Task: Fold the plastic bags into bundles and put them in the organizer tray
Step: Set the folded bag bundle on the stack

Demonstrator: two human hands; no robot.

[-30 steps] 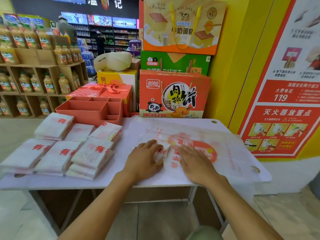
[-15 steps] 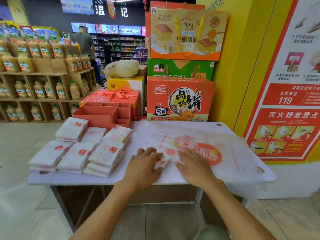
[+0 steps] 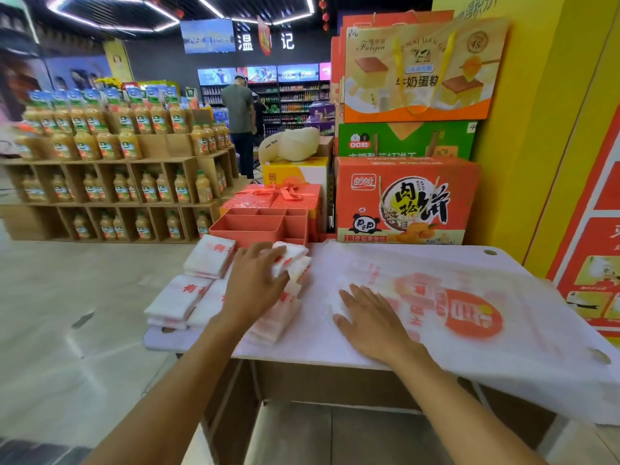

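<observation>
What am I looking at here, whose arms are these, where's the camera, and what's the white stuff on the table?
No machine here: a person works with bare hands. The one picture comes from a wide-angle camera worn on their head, looking forward and down, so the arms reach in from below. On the table lie folded plastic-bag bundles on the left, an orange organizer tray behind them, and an unfolded plastic bag with an orange logo spread flat on the right. The right hand lies flat on that bag, fingers straight. The left hand is over the bundles; blur hides whether it grips one.
</observation>
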